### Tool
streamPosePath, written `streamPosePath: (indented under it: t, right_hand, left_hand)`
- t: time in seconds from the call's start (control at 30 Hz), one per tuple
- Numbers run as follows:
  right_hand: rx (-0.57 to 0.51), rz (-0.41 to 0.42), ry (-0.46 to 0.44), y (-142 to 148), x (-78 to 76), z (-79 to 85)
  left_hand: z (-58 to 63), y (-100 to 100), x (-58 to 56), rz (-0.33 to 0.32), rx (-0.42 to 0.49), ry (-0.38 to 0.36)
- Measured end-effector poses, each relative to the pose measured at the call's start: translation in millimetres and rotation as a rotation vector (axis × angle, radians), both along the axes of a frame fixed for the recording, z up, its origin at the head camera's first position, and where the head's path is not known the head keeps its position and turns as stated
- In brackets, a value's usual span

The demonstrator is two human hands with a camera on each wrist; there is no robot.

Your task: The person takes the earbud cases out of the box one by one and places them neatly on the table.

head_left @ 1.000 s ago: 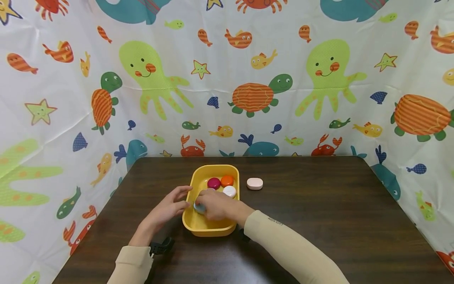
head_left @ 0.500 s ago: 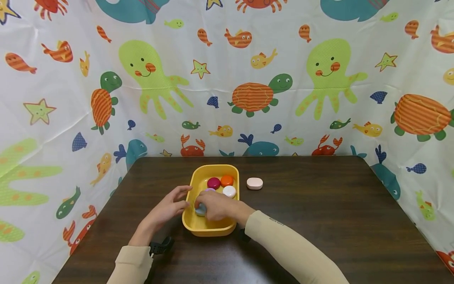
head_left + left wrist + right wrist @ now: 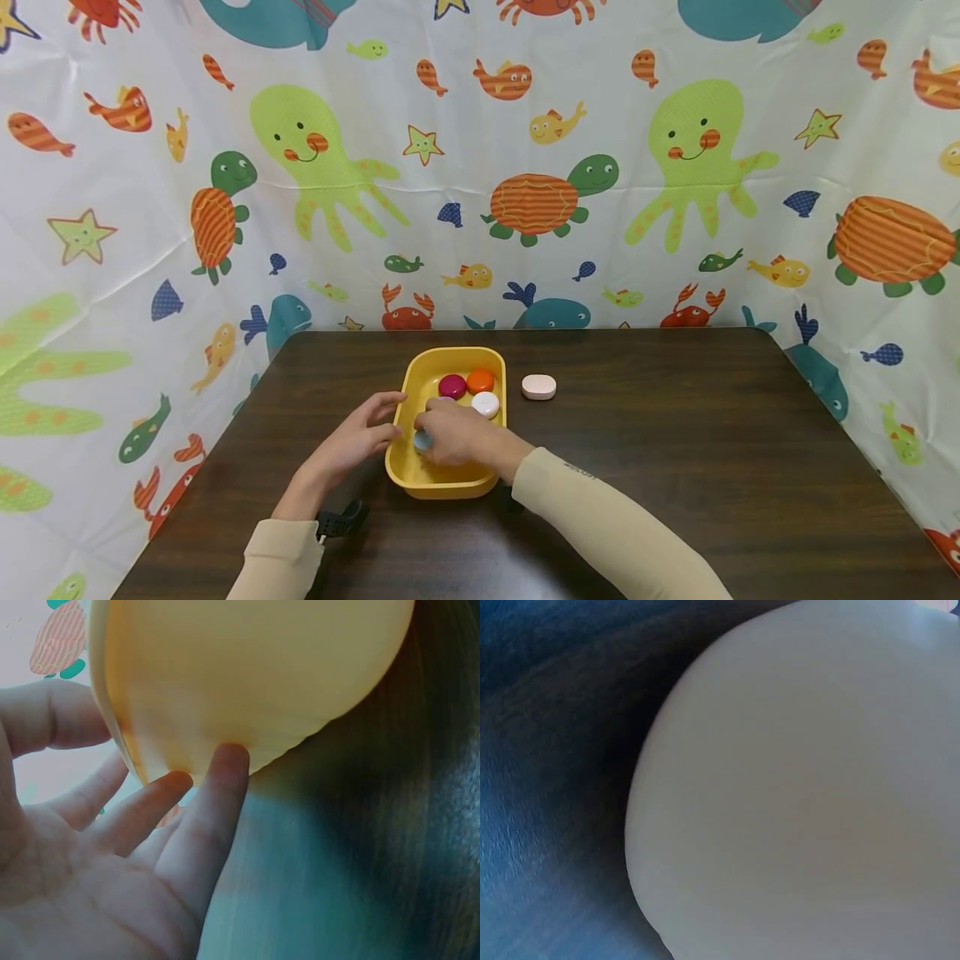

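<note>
A yellow plastic bin [image 3: 453,492] stands on the dark table. My left hand [image 3: 352,437] holds its left wall; in the left wrist view one digit of the left hand [image 3: 112,862] goes over the rim while other fingertips touch the outside of the bin [image 3: 247,675]. My right hand [image 3: 459,435] reaches inside and pinches a light blue soap-like piece [image 3: 423,440] near the left wall. Beyond it lie a magenta piece [image 3: 452,386], an orange piece [image 3: 480,381] and a white piece [image 3: 485,405]. A lilac one is mostly hidden by the right hand. Only the bin's outer wall [image 3: 795,787] fills the right wrist view.
A pale pink oval soap-like bar [image 3: 538,387] lies on the table [image 3: 675,433], right of the bin. Behind the table hangs a white curtain [image 3: 465,208] printed with sea animals. A black wrist strap [image 3: 341,521] is on the left wrist.
My right hand has shifted slightly with the light blue piece, whose visible face has turned. The lilac piece is more covered now. My left hand and the bin stay put.
</note>
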State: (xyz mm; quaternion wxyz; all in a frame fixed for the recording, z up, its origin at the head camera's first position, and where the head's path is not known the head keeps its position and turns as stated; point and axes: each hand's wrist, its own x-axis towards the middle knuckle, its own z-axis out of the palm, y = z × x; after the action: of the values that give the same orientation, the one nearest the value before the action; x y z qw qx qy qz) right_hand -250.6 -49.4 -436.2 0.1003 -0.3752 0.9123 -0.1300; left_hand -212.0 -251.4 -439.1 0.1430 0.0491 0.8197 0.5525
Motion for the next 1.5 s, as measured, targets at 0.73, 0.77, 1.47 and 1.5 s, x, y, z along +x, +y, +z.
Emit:
streamPosePath:
  t: [0.73,0.77,1.47,1.5]
  right_hand:
    - [-0.018,0.031,0.067,6.6,6.8,9.2]
    - [-0.019,0.032,0.071,7.6,7.3,10.6]
    - [-0.049,0.061,0.166,31.5,8.1,37.1]
    - [-0.047,0.064,0.17,32.8,8.1,38.4]
  left_hand:
    - [-1.5,-1.2,-1.7,0.015,-0.033,-0.018]
    - [-1.7,-1.0,-1.7,0.018,-0.031,-0.02]
    - [0.8,-0.4,-2.5,0.021,-0.031,-0.033]
    - [0.6,-0.3,-2.7,0.021,-0.031,-0.034]
